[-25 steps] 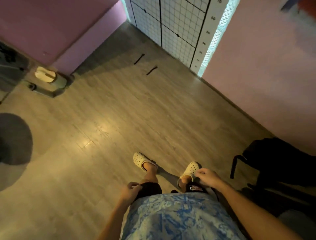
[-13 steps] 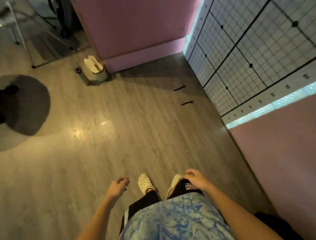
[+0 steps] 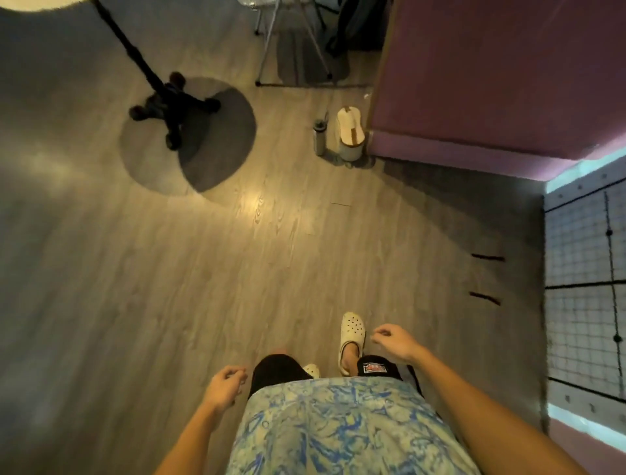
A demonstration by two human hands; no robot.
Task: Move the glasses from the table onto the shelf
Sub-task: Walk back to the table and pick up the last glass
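No glasses and no shelf show in the head view. A small part of a round pale tabletop (image 3: 37, 3) shows at the top left corner, above its black stand (image 3: 169, 105). My left hand (image 3: 225, 384) hangs beside my left thigh with loosely curled fingers and holds nothing. My right hand (image 3: 394, 340) is out in front of my right thigh, fingers loosely curled, also holding nothing. I look down at my blue patterned shirt and white clogs on the wooden floor.
A dark bottle (image 3: 319, 137) and a white bin (image 3: 350, 137) stand on the floor by a pink wall (image 3: 491, 84). A metal folding frame (image 3: 291, 51) is at the top. A gridded panel (image 3: 586, 288) lines the right side.
The view has swung left: the pink wall and gridded panel slid right, and the black stand and bin came towards the middle. My feet stepped; both hands stayed idle at my sides.
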